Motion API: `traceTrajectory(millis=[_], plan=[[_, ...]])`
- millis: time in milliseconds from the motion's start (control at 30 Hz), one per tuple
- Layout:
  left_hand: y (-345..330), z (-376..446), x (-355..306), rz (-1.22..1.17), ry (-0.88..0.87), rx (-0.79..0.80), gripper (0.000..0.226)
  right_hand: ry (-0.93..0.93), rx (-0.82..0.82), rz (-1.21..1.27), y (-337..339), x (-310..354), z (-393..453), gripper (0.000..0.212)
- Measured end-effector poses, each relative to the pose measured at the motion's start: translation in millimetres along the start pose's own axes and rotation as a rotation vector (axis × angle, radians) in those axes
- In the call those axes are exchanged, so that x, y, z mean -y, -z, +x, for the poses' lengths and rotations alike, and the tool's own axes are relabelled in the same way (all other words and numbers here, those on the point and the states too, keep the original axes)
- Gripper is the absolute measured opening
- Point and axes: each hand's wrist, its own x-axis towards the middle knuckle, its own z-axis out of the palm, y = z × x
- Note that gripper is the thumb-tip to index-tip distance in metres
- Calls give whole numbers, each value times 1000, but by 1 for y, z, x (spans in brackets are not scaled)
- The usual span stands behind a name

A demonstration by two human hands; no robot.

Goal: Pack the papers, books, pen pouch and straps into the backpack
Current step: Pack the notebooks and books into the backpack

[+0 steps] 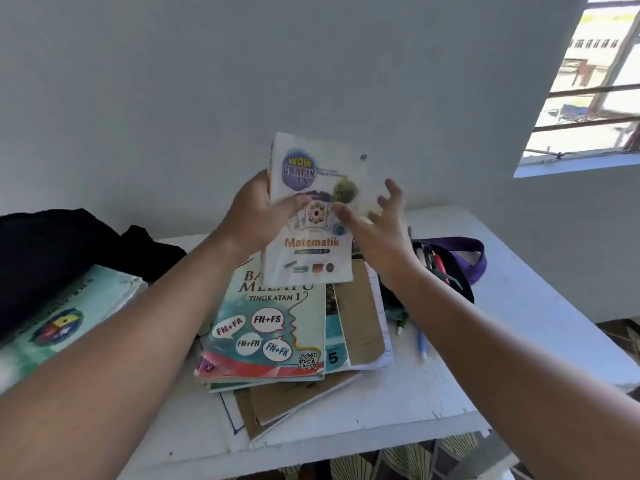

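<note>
My left hand (pixel 258 211) grips a Matematik workbook (pixel 311 216) by its left edge, thumb across the cover, holding it upright in the air above the table (pixel 512 327). My right hand (pixel 379 223) is beside the book's right edge with fingers spread wide and holding nothing; I cannot tell if it touches the cover. The workbook is thin and white, with a purple "WOW Grafik" badge at the top and orange title lettering lower down. Below it lies a messy stack of books: a teal Bahasa Melayu Tingkatan 1 textbook (pixel 266 327) on top, brown-covered exercise books (pixel 360 317) beside and under it. To the right sits an open pen pouch (pixel 450 268), black with purple trim, pens showing inside; two loose pens (pixel 420 341) lie near it. At far left, a dark backpack (pixel 52 258) rests on the table, with a pale green book (pixel 69 317) in front of it.
</note>
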Motion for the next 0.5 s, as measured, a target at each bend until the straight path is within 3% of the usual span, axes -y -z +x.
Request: traceTrajectory(millis=[100,267,400,500], plan=[[20,-9,19,-262,209,73,40,-124,265,159,-17,1,-8,57],[28,-37,85,114,491,78,60,-219,323,-145,-60,-43,-38,40],[12,-65,116,629,544,65,75,-196,202,-498,-78,-84,-53,66],[9,-74,131,742,690,73,99,-202,144,-451,-77,-86,-53,96]])
